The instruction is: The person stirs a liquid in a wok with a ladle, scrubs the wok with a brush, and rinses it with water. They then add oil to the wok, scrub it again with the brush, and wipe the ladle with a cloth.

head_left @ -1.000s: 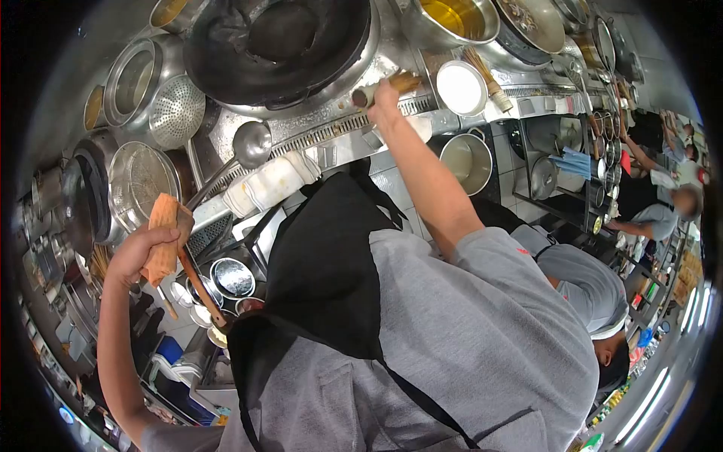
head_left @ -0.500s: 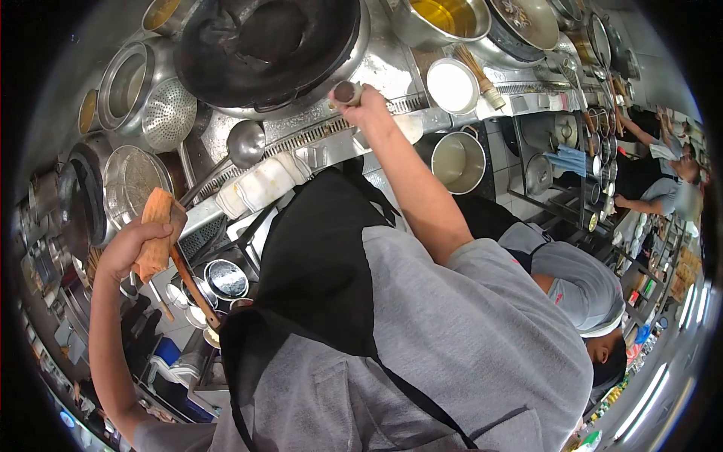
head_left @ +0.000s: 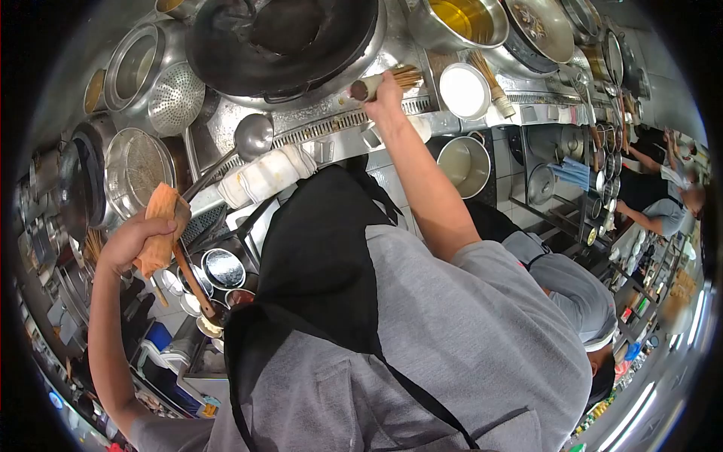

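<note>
My left hand (head_left: 139, 241) is closed around a folded orange cloth (head_left: 157, 252), off the left end of the counter edge. A ladle (head_left: 254, 137) lies by the drain grate, its long handle running toward the cloth. Below the cloth slants a wooden handle (head_left: 193, 280). My right hand (head_left: 386, 100) grips a bamboo wok brush (head_left: 367, 88) just over the stove's front edge. The butt of the brush points left, and its bristles fan out to the right of my fingers. Behind it sits a large black wok (head_left: 286, 71).
A perforated skimmer (head_left: 176, 98) and wire strainer (head_left: 138, 167) stand at left. Folded white towels (head_left: 267, 177) lie along the front edge. Right of the wok are an oil pot (head_left: 459, 41), a white container (head_left: 464, 92) and another bamboo brush (head_left: 493, 87). A co-worker (head_left: 572, 290) stands at my right.
My right hand has moved a little to the right and turned the brush, so its bristles now show. My left hand stays about where it was with the cloth. The view has shifted slightly.
</note>
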A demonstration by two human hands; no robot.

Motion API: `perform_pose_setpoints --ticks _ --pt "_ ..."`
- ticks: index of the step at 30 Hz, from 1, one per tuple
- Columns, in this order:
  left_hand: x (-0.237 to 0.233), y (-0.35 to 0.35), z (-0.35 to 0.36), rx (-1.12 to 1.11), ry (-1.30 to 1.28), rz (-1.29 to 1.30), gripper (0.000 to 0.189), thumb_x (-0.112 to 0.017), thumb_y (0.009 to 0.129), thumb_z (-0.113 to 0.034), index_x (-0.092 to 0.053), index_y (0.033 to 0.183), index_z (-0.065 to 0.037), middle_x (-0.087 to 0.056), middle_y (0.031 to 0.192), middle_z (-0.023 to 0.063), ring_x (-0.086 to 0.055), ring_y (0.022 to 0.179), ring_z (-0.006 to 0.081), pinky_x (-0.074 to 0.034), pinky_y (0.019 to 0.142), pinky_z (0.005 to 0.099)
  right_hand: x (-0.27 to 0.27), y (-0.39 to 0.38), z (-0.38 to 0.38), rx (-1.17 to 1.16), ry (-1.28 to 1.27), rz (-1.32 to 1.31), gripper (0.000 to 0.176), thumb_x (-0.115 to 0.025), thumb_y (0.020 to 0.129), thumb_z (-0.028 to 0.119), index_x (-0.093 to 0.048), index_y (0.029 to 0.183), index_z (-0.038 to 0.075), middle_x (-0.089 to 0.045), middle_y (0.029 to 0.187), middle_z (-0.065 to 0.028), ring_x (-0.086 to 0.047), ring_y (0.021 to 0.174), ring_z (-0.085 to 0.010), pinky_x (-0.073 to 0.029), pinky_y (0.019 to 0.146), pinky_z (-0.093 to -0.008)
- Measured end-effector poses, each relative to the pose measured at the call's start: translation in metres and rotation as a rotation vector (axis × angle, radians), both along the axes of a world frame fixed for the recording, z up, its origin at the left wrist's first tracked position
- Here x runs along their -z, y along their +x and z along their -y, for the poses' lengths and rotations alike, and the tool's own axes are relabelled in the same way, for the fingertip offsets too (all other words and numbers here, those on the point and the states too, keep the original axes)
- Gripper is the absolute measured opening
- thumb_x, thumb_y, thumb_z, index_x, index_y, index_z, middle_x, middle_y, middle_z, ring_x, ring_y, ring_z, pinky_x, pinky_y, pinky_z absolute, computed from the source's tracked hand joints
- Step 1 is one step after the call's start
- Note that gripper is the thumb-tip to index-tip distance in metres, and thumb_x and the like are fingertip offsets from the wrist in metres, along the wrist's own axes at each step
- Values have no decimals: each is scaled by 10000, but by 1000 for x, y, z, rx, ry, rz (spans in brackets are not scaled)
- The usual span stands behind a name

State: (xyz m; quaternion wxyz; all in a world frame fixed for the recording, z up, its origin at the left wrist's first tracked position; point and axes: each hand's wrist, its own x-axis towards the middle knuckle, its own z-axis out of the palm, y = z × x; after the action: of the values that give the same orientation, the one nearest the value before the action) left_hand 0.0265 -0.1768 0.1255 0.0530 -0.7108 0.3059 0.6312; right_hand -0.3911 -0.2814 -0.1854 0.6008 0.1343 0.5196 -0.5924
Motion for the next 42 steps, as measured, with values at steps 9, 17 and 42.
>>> perform_pose_setpoints --ticks 9,17,42 --pt "5 6 -2 82 -17 -20 443 -710 838 -307 -624 1122 23 -666 942 69 -642 770 130 -506 679 260 15 27 -29 -131 126 424 302 -390 1012 241 -416 1220 24 -539 1152 -203 -596 977 -378 -554 786 -604" --pt "6 -2 8 13 12 -63 411 -715 856 -275 -606 1125 16 -658 905 50 -641 718 119 -509 633 249 43 -14 14 -327 118 47 309 -366 1059 314 -408 1207 46 -537 1120 -200 -588 998 -362 -548 792 -592" --pt "6 8 9 405 -49 -1 453 -680 829 -387 -645 1090 -17 -675 913 58 -634 762 137 -502 687 280 -69 35 -78 -1201 181 -203 301 -651 909 315 -586 1102 94 -591 994 -88 -617 842 -240 -576 689 -501"
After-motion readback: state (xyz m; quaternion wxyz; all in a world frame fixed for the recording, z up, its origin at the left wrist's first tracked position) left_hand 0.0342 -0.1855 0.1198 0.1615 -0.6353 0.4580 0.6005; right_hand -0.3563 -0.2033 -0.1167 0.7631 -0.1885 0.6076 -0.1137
